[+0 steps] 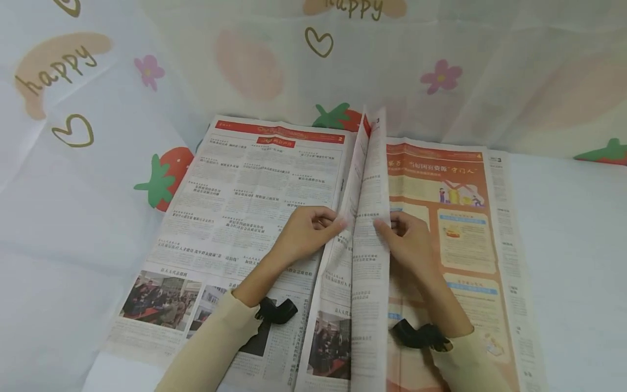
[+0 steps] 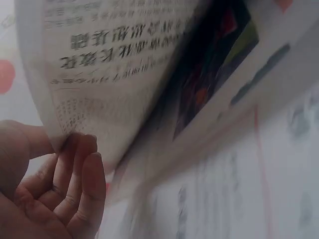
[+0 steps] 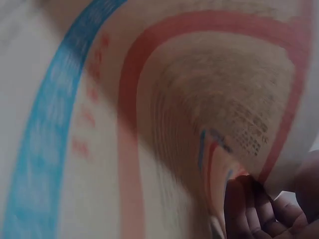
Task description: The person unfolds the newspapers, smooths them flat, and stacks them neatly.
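Observation:
An open newspaper (image 1: 220, 218) lies spread out, with pages raised upright along its middle. My left hand (image 1: 308, 231) pinches the edge of one raised page (image 1: 340, 256) between thumb and fingers; the left wrist view shows this page's printed corner in the left hand (image 2: 65, 184). Just to the right, my right hand (image 1: 409, 239) pinches the edge of another raised page (image 1: 370, 261). In the right wrist view that page (image 3: 199, 89) bends in a curve, its edge held by the fingers of the right hand (image 3: 264, 209).
Under the right hand lies an orange-printed page (image 1: 460, 250), and a further sheet (image 1: 514, 283) sticks out beyond its right edge. A white cloth (image 1: 573, 234) with strawberries, flowers and hearts covers the surface and rises behind the newspaper. Black bands circle both wrists.

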### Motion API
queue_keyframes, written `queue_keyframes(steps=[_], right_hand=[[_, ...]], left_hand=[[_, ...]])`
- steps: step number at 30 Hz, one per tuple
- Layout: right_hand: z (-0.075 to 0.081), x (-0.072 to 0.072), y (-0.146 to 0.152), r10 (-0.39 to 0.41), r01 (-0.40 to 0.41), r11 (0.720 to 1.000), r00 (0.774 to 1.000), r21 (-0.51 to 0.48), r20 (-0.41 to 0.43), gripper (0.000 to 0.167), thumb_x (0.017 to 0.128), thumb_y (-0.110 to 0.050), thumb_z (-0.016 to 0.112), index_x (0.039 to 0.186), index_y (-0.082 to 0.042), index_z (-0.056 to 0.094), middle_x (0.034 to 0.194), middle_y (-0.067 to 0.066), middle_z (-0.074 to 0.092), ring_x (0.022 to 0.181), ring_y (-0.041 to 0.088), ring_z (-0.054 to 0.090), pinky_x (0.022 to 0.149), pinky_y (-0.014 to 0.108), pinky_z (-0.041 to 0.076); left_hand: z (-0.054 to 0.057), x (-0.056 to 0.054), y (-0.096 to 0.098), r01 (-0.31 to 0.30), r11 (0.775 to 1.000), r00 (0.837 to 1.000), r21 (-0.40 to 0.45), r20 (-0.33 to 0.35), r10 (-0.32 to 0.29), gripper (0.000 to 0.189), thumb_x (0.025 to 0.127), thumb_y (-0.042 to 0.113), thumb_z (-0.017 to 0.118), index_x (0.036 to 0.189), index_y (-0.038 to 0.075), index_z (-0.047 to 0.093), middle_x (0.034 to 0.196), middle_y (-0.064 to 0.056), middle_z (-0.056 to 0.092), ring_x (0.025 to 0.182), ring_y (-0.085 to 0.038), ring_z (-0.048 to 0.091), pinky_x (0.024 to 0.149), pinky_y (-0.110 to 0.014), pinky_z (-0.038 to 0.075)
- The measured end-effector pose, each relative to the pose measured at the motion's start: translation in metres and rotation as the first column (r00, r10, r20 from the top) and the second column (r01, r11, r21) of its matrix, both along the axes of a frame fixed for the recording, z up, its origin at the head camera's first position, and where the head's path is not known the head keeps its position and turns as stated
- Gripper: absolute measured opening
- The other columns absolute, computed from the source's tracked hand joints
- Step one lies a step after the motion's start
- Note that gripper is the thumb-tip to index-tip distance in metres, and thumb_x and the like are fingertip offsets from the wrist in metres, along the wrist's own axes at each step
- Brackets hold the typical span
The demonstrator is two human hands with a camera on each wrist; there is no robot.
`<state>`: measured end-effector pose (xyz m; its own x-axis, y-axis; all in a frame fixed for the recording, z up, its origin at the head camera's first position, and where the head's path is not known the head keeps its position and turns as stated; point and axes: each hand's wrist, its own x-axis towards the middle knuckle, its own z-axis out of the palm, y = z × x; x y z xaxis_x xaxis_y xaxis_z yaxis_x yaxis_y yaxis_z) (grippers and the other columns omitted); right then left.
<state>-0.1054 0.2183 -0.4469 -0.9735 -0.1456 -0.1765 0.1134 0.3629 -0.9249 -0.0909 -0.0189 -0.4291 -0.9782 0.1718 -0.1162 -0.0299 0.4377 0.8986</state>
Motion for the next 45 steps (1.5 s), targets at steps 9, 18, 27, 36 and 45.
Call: queue_keyframes(steps=[9, 18, 27, 36, 45], right_hand=[[-0.002, 0.005, 0.05, -0.102, 0.102, 0.995, 0.992, 0.004, 0.069, 0.053, 0.104, -0.039, 0.067, 0.137, 0.002, 0.064, 0.104, 0.009, 0.071, 0.076, 0.009, 0.074, 0.067, 0.026, 0.063], [-0.004, 0.002, 0.098, -0.145, 0.137, 0.983, 0.988, 0.12, 0.061, 0.065, 0.105, -0.043, 0.065, 0.15, 0.003, 0.054, 0.115, 0.013, 0.07, 0.077, 0.004, 0.074, 0.067, 0.024, 0.063], [-0.011, 0.003, 0.133, -0.157, 0.139, 0.97, 0.985, 0.199, 0.078, 0.069, 0.104, -0.044, 0.067, 0.15, 0.005, 0.052, 0.107, 0.0, 0.068, 0.077, 0.001, 0.07, 0.066, 0.022, 0.061], [-0.013, 0.001, 0.161, -0.186, 0.16, 0.949, 0.98, 0.272, 0.072, 0.073, 0.105, -0.048, 0.063, 0.154, 0.004, 0.049, 0.113, 0.007, 0.065, 0.076, 0.0, 0.069, 0.064, 0.023, 0.061], [-0.015, 0.003, 0.191, -0.231, 0.187, 0.927, 0.968, 0.326, 0.1, 0.077, 0.103, -0.052, 0.063, 0.155, 0.003, 0.048, 0.1, -0.009, 0.062, 0.073, 0.001, 0.068, 0.062, 0.026, 0.061]], left_hand=[[-0.005, 0.005, -0.045, -0.054, 0.992, 0.994, 0.113, 0.1, 0.043, 0.032, 0.103, 0.031, 0.07, 0.117, 0.003, 0.076, 0.105, -0.017, 0.081, 0.08, -0.016, 0.076, 0.073, -0.031, 0.061], [-0.011, 0.012, -0.091, -0.165, 0.967, 0.97, 0.196, 0.209, 0.123, 0.043, 0.104, 0.032, 0.07, 0.13, -0.003, 0.068, 0.108, -0.01, 0.081, 0.08, -0.015, 0.078, 0.072, -0.03, 0.064], [-0.017, 0.015, -0.119, -0.258, 0.942, 0.939, 0.215, 0.286, 0.192, 0.055, 0.103, 0.033, 0.072, 0.143, -0.003, 0.061, 0.101, 0.007, 0.08, 0.084, -0.01, 0.079, 0.075, -0.027, 0.064], [-0.003, 0.021, -0.167, -0.296, 0.944, 0.925, 0.148, 0.291, 0.245, 0.063, 0.103, 0.035, 0.071, 0.148, -0.007, 0.053, 0.094, 0.02, 0.077, 0.085, -0.003, 0.077, 0.075, -0.024, 0.063], [0.001, 0.024, -0.206, -0.328, 0.945, 0.91, 0.016, 0.274, 0.311, 0.071, 0.102, 0.043, 0.07, 0.15, -0.006, 0.052, 0.089, 0.026, 0.074, 0.081, -0.001, 0.076, 0.071, -0.025, 0.063]])
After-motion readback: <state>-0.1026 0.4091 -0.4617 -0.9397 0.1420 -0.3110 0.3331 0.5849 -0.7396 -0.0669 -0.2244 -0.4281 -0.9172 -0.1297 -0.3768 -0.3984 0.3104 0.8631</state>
